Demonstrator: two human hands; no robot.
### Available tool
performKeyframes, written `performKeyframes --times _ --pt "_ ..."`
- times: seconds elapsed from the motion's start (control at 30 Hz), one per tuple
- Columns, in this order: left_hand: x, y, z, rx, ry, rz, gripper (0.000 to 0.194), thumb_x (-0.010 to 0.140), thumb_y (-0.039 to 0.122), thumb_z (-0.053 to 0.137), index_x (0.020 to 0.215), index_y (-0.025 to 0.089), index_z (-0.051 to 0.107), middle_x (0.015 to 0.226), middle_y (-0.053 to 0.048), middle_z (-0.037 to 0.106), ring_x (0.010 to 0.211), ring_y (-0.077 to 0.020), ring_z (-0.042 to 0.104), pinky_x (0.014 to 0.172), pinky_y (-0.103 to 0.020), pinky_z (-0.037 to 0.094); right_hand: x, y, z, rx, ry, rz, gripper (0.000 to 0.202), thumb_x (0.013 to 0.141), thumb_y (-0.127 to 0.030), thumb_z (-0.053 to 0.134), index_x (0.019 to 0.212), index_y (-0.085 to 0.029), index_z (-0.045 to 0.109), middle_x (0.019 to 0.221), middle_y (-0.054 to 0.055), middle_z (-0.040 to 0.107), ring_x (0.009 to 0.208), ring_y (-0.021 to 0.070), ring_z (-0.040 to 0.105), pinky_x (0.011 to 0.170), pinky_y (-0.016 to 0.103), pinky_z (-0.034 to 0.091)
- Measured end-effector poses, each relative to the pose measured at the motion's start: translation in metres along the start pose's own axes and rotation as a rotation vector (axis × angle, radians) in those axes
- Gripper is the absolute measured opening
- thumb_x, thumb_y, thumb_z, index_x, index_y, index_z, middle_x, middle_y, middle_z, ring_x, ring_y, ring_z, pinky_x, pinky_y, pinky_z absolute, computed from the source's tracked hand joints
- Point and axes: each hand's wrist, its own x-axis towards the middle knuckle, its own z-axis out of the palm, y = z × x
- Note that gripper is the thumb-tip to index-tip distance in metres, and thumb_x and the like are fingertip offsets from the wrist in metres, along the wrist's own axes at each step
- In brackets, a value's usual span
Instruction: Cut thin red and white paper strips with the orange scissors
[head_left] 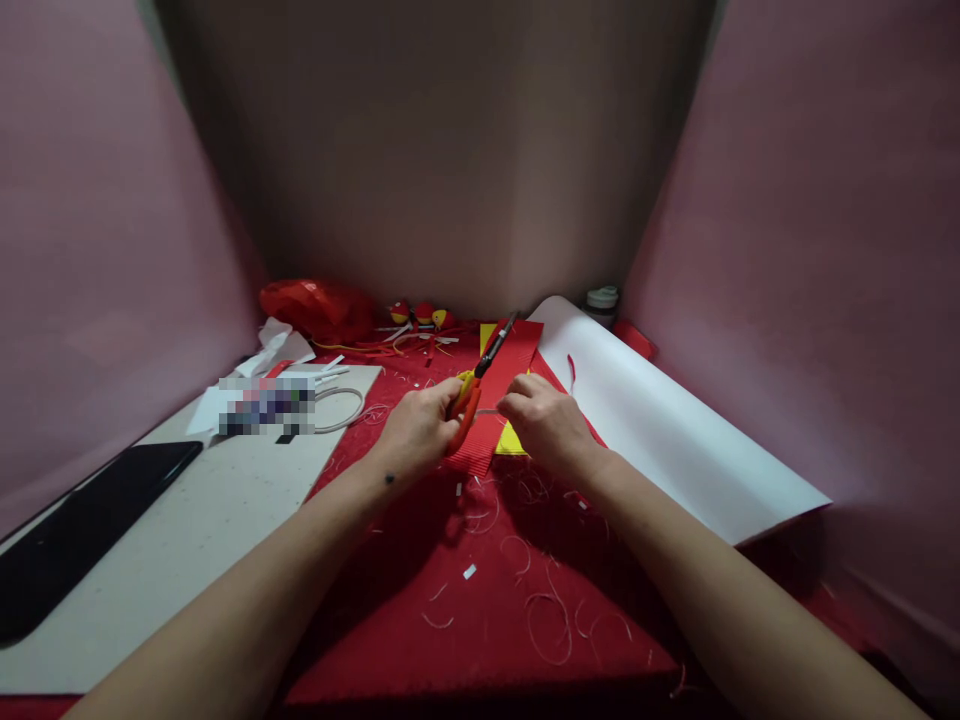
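My left hand (421,420) is closed around the handles of a pair of scissors (466,418) with orange and yellow grips. Their dark blades point up and away to the right. Close by, my right hand (546,418) is closed in a pinch. A thin greyish strand (487,411) runs from its fingertips toward the left hand; its far end is hard to make out. Beneath both hands lies a red ribbed sheet (514,362), partly over a yellow sheet (513,440).
Loose threads and white scraps litter the red cloth (480,640). A grey board (247,530) with a black phone-like slab (97,530) is at left. At right lies a white curled sheet (660,430). Red-and-yellow balls (424,315), a red bag (315,308) and a lidded container (601,305) stand behind.
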Motion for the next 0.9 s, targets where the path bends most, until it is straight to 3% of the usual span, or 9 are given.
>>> performKeyframes --times 0.07,0.17,0.3,0.4,0.53,0.6,0.67,0.77,0.9 --pt "-0.002 0.003 -0.002 0.037 0.037 0.028 0.011 0.077 0.028 0.051 0.076 0.018 0.055 0.062 0.002 0.053 0.057 -0.011 0.047 0.053 -0.023 0.036 0.001 0.0 -0.001 -0.11 0.002 -0.043 0.02 0.082 -0.008 0.045 0.076 -0.016 0.063 0.079 0.008 0.059 0.072 0.0183 0.049 0.051 0.029 0.032" --pt "-0.005 0.006 -0.009 0.036 0.233 0.072 0.014 0.081 0.028 0.047 0.085 0.018 0.056 0.065 0.001 0.054 0.058 -0.0108 0.048 0.055 -0.024 0.038 0.008 0.006 -0.019 -0.263 0.088 -0.084 0.022 0.079 -0.003 0.043 0.073 -0.014 0.061 0.075 0.01 0.058 0.07 0.0189 0.049 0.052 0.03 0.032" --pt "-0.005 0.01 -0.022 -0.227 0.493 0.1 0.021 0.083 0.027 0.047 0.102 0.019 0.051 0.088 -0.002 0.061 0.055 -0.0075 0.052 0.055 -0.023 0.044 0.021 0.005 -0.079 -0.305 0.275 0.089 0.022 0.079 -0.006 0.043 0.068 -0.013 0.062 0.074 0.011 0.059 0.071 0.0199 0.052 0.05 0.03 0.032" --pt "-0.002 0.012 -0.029 -0.459 0.583 0.076 0.018 0.082 0.024 0.048 0.099 0.019 0.047 0.099 -0.004 0.06 0.053 -0.0054 0.053 0.053 -0.022 0.046 0.028 -0.007 -0.14 0.116 0.43 0.306 0.012 0.077 -0.013 0.054 0.072 -0.013 0.066 0.065 0.005 0.059 0.063 0.015 0.053 0.051 0.028 0.035" --pt "0.004 0.011 -0.031 -0.625 0.539 -0.056 0.017 0.078 0.022 0.051 0.093 0.016 0.048 0.076 -0.002 0.061 0.045 -0.0057 0.051 0.041 -0.02 0.038 0.035 -0.017 -0.188 0.952 0.261 0.591 0.017 0.08 -0.014 0.051 0.069 -0.014 0.065 0.049 -0.003 0.052 0.046 0.0056 0.048 0.046 0.024 0.034" --pt "0.005 0.011 -0.031 -0.674 0.498 -0.127 0.018 0.076 0.021 0.052 0.092 0.014 0.05 0.058 0.002 0.056 0.039 -0.006 0.047 0.037 -0.019 0.033 0.037 -0.017 -0.182 1.33 0.233 0.75 0.022 0.078 -0.01 0.048 0.061 -0.013 0.062 0.051 -0.003 0.053 0.041 0.0017 0.045 0.041 0.017 0.032" --pt "0.006 0.011 -0.031 -0.702 0.473 -0.17 0.018 0.073 0.02 0.053 0.089 0.013 0.051 0.049 0.004 0.052 0.034 -0.0056 0.042 0.034 -0.018 0.029 0.035 -0.017 -0.157 1.573 0.169 0.849 0.018 0.074 -0.007 0.05 0.061 -0.011 0.062 0.053 0.0 0.056 0.042 0.003 0.047 0.034 0.014 0.029" --pt "0.008 0.006 -0.032 -0.705 0.43 -0.213 0.018 0.069 0.018 0.053 0.086 0.012 0.051 0.048 0.005 0.053 0.03 -0.0047 0.038 0.033 -0.018 0.028 0.024 -0.02 -0.099 1.741 0.186 0.986 0.011 0.068 -0.004 0.056 0.06 -0.011 0.06 0.051 0.002 0.056 0.045 0.0072 0.054 0.035 0.014 0.038" --pt "0.014 -0.007 -0.031 -0.579 0.205 -0.344 0.017 0.066 0.016 0.052 0.082 0.014 0.048 0.048 0.005 0.053 0.033 -0.0065 0.041 0.034 -0.018 0.028 0.006 -0.026 -0.036 1.792 0.128 1.079 0.013 0.071 -0.007 0.054 0.059 -0.011 0.057 0.05 0.004 0.058 0.046 0.0112 0.06 0.039 0.017 0.046"
